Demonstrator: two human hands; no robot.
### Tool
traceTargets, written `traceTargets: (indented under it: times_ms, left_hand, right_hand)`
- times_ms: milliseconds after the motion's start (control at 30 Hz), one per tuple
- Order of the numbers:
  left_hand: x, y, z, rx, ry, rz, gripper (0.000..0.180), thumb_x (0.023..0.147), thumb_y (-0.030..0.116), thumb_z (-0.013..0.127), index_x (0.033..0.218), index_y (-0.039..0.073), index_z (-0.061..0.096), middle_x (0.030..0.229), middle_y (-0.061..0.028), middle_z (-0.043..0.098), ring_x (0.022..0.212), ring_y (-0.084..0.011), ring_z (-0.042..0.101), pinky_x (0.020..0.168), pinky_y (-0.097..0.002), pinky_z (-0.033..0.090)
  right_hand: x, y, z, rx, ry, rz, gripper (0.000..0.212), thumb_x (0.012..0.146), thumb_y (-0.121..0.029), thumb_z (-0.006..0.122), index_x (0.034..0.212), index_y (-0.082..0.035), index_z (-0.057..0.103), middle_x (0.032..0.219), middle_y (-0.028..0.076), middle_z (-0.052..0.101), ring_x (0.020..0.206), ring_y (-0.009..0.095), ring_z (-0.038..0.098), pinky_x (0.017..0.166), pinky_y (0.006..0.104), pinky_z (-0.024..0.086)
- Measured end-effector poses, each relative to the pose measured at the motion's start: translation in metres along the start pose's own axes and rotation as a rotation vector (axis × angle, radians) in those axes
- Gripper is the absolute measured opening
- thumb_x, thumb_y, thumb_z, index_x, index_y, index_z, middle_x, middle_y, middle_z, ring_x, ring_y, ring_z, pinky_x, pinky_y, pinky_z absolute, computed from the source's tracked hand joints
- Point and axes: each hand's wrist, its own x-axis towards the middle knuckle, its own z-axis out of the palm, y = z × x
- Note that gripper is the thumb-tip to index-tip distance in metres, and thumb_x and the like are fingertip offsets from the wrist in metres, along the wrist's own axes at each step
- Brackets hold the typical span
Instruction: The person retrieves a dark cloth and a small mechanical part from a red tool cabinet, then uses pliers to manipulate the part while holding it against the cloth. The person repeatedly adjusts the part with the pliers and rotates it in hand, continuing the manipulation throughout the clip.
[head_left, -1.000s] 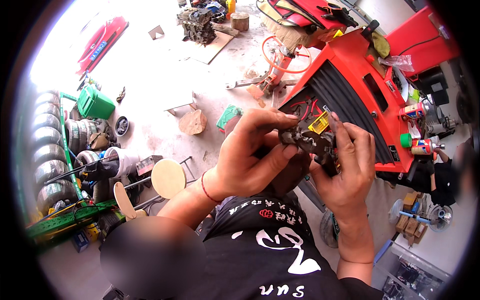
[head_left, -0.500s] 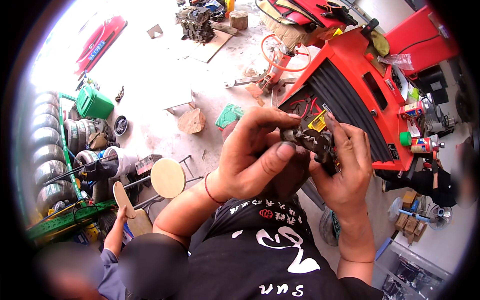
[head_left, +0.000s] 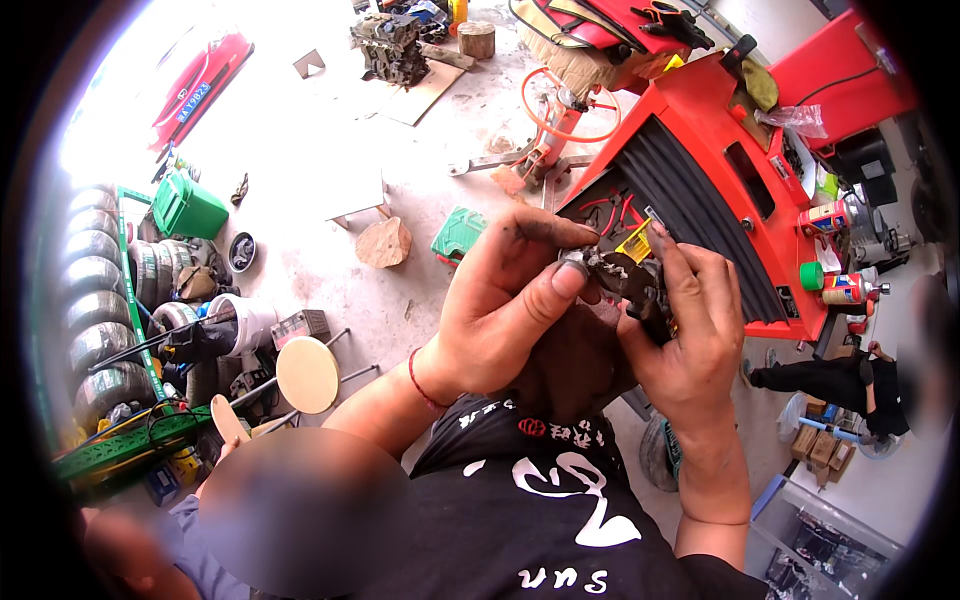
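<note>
A small dark metal part [head_left: 640, 283], greasy and rough with shiny bits along its upper edge, is held up in front of my chest. My left hand [head_left: 505, 305] pinches its left end between thumb and index finger; the fingertips are blackened. My right hand [head_left: 697, 320] grips the right end, thumb below and fingers along the side. The fingers hide much of the part, so its exact kind is unclear. Just behind it shows a yellow item [head_left: 634, 243] with red-handled pliers [head_left: 607, 213] in the red tool cabinet [head_left: 690, 110].
Spray cans [head_left: 842, 290] stand along the cabinet's right side. An engine block [head_left: 388, 50] and wooden stumps [head_left: 384, 243] sit on the floor ahead. Tyres [head_left: 95, 300] line the left. Close by on the lower left, a person is beside a round-seated stool [head_left: 307, 375]; another person [head_left: 840, 388] is at far right.
My left thumb and the part's left end have shifted slightly. The stool has moved left and down, its person lower and closer. At the far right, more of the other person shows.
</note>
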Motion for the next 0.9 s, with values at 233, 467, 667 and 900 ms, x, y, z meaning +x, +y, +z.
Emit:
traceTargets:
  times_ms: [233, 467, 667, 900]
  left_hand:
    - [0.004, -0.009, -0.011, 0.066, -0.062, -0.019, 0.029, 0.098, 0.011, 0.064, 0.121, 0.0, 0.049, 0.12, -0.0083, 0.057, 0.104, -0.0131, 0.059, 0.09, -0.0279, 0.049]
    - [0.01, -0.012, -0.014, 0.013, -0.05, -0.101, 0.031, 0.099, 0.014, 0.063, 0.123, 0.0, 0.049, 0.11, -0.0088, 0.062, 0.098, -0.014, 0.062, 0.086, -0.0282, 0.051]
    - [0.01, -0.019, -0.003, 0.056, -0.016, 0.078, 0.027, 0.099, 0.004, 0.06, 0.123, -0.002, 0.049, 0.118, -0.0102, 0.057, 0.106, -0.0153, 0.061, 0.089, -0.0304, 0.053]
    - [0.013, -0.017, -0.003, 0.338, -0.208, 0.284, 0.03, 0.095, -0.005, 0.06, 0.123, -0.003, 0.05, 0.126, -0.0172, 0.054, 0.108, -0.0192, 0.062, 0.083, -0.0304, 0.056]
  right_hand:
    - [-0.001, 0.007, 0.002, 0.09, -0.054, 0.014, 0.068, 0.062, -0.004, 0.077, 0.128, 0.001, 0.062, 0.097, 0.015, 0.059, 0.086, 0.033, 0.058, 0.079, 0.0433, 0.049]
    - [-0.007, 0.012, 0.008, 0.198, -0.096, 0.135, 0.055, 0.067, -0.002, 0.075, 0.121, 0.003, 0.064, 0.094, 0.014, 0.06, 0.086, 0.03, 0.061, 0.076, 0.0383, 0.051]
    - [-0.015, 0.007, 0.008, 0.832, -0.113, 0.618, 0.047, 0.082, -0.007, 0.07, 0.128, 0.001, 0.06, 0.098, 0.006, 0.061, 0.088, 0.016, 0.059, 0.081, 0.0278, 0.048]
    - [-0.007, -0.013, -0.004, 1.328, 0.055, 0.642, 0.036, 0.088, -0.014, 0.076, 0.116, -0.001, 0.058, 0.106, 0.005, 0.063, 0.092, 0.01, 0.059, 0.085, 0.0274, 0.049]
